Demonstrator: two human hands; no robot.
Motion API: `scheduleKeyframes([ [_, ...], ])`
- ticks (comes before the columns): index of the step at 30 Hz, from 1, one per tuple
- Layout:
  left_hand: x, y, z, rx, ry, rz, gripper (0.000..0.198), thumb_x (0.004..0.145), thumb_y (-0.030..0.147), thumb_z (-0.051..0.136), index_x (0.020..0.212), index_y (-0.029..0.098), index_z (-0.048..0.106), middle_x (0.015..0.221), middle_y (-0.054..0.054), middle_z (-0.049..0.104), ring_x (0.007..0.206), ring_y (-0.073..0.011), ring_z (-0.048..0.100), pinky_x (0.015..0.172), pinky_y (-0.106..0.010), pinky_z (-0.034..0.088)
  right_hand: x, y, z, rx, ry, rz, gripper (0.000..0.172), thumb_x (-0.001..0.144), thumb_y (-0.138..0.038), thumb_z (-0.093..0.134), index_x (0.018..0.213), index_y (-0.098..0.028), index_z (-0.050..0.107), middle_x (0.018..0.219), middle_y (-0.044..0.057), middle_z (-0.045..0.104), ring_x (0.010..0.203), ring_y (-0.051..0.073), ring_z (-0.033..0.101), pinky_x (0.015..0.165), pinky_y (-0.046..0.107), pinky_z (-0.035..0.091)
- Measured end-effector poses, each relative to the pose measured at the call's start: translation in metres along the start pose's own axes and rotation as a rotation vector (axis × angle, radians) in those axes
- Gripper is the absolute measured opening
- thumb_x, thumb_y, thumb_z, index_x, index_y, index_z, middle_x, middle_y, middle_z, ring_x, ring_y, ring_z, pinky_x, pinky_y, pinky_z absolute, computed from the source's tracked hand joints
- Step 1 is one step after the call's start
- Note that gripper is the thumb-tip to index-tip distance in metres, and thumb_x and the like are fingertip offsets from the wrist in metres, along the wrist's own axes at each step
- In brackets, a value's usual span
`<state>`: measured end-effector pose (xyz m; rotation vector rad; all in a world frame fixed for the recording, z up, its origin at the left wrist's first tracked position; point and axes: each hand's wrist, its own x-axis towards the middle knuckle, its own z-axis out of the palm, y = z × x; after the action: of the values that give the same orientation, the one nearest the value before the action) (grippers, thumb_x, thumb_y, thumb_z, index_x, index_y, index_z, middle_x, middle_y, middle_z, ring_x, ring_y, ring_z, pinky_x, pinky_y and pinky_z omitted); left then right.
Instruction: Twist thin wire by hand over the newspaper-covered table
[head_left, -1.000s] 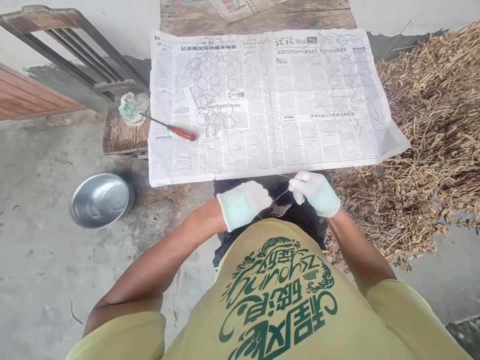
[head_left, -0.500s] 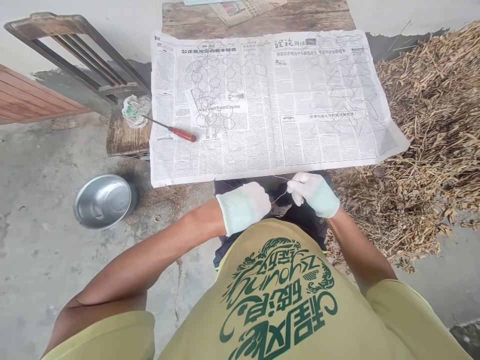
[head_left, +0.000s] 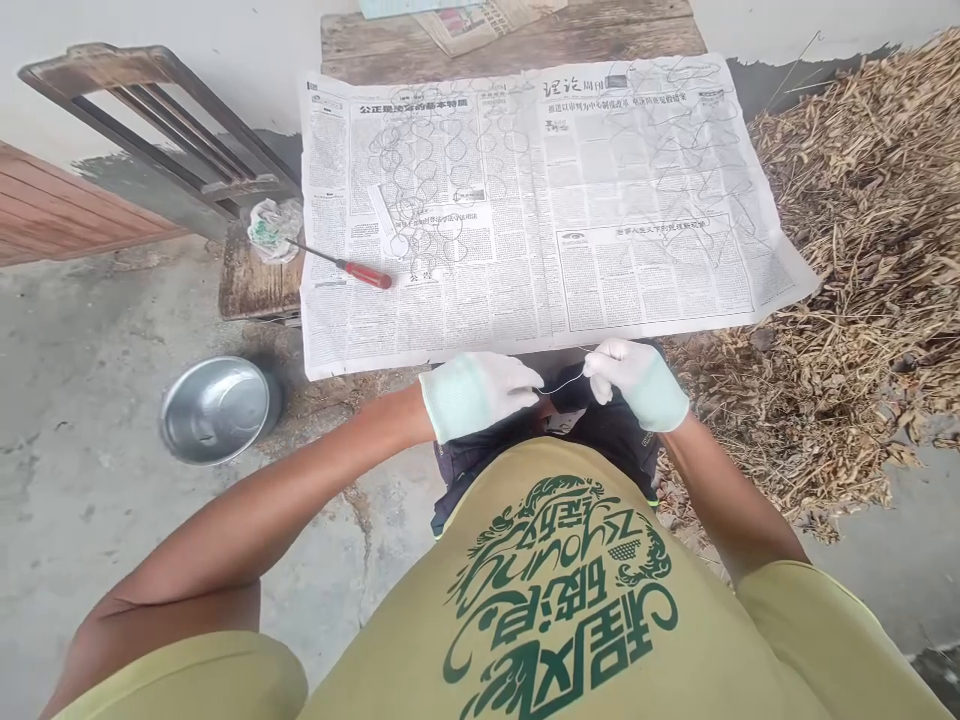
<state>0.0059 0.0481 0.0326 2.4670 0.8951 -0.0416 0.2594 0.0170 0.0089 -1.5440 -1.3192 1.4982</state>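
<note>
Both my hands wear white gloves and sit close together over my lap, just below the near edge of a spread newspaper (head_left: 637, 280). My left hand (head_left: 472, 392) pinches one end of a thin wire (head_left: 561, 388). My right hand (head_left: 637, 380) pinches the other end, fingers closed. The short wire runs between the two hands. On the newspaper lie chains of bent wire loops (head_left: 424, 170) at the left and looser wire shapes (head_left: 675, 150) at the right.
A red-handled screwdriver (head_left: 352, 268) lies at the newspaper's left edge beside a crumpled plastic bag (head_left: 271, 228) on a wooden bench (head_left: 251, 285). A metal bowl (head_left: 217, 408) stands on the concrete floor at left. Dry straw (head_left: 847, 280) is heaped at right. A wooden frame (head_left: 157, 120) leans at the back left.
My left hand has slid up and a little left, and its elbow has swung out. The wire between my hands now lies flatter. The right hand has barely moved.
</note>
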Motion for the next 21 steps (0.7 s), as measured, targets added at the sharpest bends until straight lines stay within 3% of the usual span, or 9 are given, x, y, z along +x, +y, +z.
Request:
scheduleKeyframes([
  [2, -0.007, -0.005, 0.001, -0.406, 0.067, -0.189, 0.032, 0.104, 0.041, 0.055, 0.112, 0.023, 0.080, 0.101, -0.003, 0.083, 0.091, -0.0190, 0.076, 0.086, -0.029, 0.056, -0.002, 0.001, -0.001, 0.021, 0.044, -0.008, 0.025, 0.091, -0.031, 0.063, 0.068, -0.021, 0.066, 0.052, -0.002, 0.064, 0.052, 0.014, 0.058, 0.062, 0.030, 0.050],
  [4, -0.012, -0.007, 0.008, -0.736, 0.097, -0.310, 0.038, 0.103, 0.048, 0.056, 0.107, 0.020, 0.080, 0.092, -0.004, 0.083, 0.086, -0.0187, 0.077, 0.086, -0.030, 0.058, -0.003, 0.002, -0.001, 0.028, 0.081, -0.020, 0.024, 0.090, -0.029, 0.063, 0.068, -0.022, 0.067, 0.054, -0.001, 0.066, 0.054, 0.015, 0.060, 0.064, 0.031, 0.052],
  [7, -0.012, -0.006, 0.023, -1.001, 0.153, -0.389, 0.036, 0.098, 0.049, 0.064, 0.094, 0.016, 0.078, 0.073, -0.005, 0.079, 0.071, -0.0172, 0.074, 0.077, -0.030, 0.060, -0.003, 0.003, 0.001, 0.076, 0.117, -0.073, 0.022, 0.092, -0.031, 0.063, 0.073, -0.022, 0.070, 0.057, 0.000, 0.067, 0.058, 0.016, 0.062, 0.067, 0.033, 0.055],
  [12, -0.007, 0.002, 0.026, -1.058, 0.223, -0.485, 0.026, 0.093, 0.039, 0.070, 0.084, 0.016, 0.077, 0.062, -0.002, 0.073, 0.057, -0.0139, 0.067, 0.063, -0.026, 0.057, -0.002, 0.010, 0.009, 0.248, 0.064, -0.112, 0.022, 0.095, -0.039, 0.066, 0.089, -0.020, 0.077, 0.066, 0.001, 0.072, 0.061, 0.017, 0.064, 0.069, 0.034, 0.055],
  [17, -0.006, 0.007, 0.017, -1.014, 0.189, -0.518, 0.027, 0.093, 0.039, 0.068, 0.080, 0.017, 0.076, 0.056, -0.001, 0.068, 0.057, -0.0148, 0.066, 0.059, -0.025, 0.055, 0.000, 0.020, 0.019, 0.490, -0.026, -0.107, 0.034, 0.095, -0.051, 0.070, 0.095, -0.017, 0.078, 0.067, 0.004, 0.073, 0.060, 0.018, 0.066, 0.064, 0.035, 0.053],
  [21, -0.005, 0.007, 0.014, -0.991, 0.182, -0.517, 0.025, 0.091, 0.039, 0.069, 0.084, 0.017, 0.079, 0.052, 0.001, 0.062, 0.056, -0.0142, 0.063, 0.057, -0.023, 0.052, 0.001, 0.026, 0.024, 0.535, -0.073, -0.078, 0.043, 0.091, -0.060, 0.075, 0.095, -0.017, 0.077, 0.066, 0.004, 0.072, 0.059, 0.019, 0.066, 0.062, 0.035, 0.054],
])
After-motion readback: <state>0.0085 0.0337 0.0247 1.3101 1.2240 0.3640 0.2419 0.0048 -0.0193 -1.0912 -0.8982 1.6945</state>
